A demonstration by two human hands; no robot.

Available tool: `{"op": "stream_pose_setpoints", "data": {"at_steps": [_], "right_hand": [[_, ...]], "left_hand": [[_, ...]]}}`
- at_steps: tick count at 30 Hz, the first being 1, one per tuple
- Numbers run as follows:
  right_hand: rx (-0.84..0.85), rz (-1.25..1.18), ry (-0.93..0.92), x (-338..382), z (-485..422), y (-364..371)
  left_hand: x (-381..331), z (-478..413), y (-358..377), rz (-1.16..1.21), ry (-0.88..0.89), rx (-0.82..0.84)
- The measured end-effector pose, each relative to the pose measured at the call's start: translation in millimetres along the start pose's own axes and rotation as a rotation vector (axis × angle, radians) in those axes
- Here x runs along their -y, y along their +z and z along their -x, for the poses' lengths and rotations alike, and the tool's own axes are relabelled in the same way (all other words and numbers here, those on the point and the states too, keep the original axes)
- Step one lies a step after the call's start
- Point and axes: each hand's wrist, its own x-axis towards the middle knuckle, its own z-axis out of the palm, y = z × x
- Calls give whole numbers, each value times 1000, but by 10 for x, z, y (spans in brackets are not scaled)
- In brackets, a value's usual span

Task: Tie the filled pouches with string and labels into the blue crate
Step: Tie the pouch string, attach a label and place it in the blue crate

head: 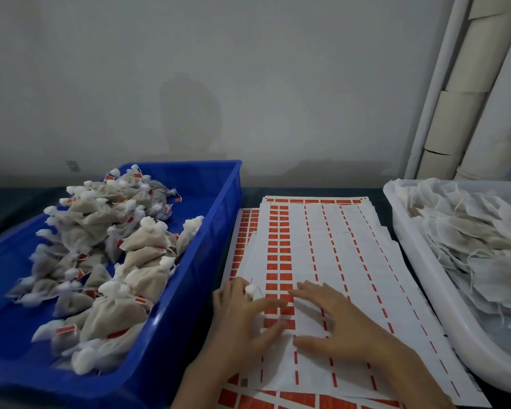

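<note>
Blue crate (186,165) at the table's (12,202) left edge, heaped with tied pouches (106,255) carrying red labels. Label sheets (337,246) stacked mid-table, near edge. Left hand (242,317) on the sheets' left edge, fingers curled round a single pouch (252,290), white top poking out. Right hand (342,320) spread flat on the sheets. White tray (407,246) of untied pouches (469,240) at the right edge.

Red label sheets (322,261), no print legible
</note>
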Motion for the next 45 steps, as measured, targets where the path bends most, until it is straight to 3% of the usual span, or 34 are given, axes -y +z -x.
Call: {"op": "stream_pose_setpoints", "data": {"at_steps": [5,20,29,45], "right_hand": [[-30,109,33,-37,24,-30],[-38,134,65,-67,-19,-30],[-71,133,4,-102,-26,-29],[-58,76,33,-109,-10,-21]], "left_hand": [[-45,-70,95,-96,39,63],[-72,-52,126,12,12,27],[-107,-61,258,74,33,-161],[-176,-221,70,180,-67,-39]]}}
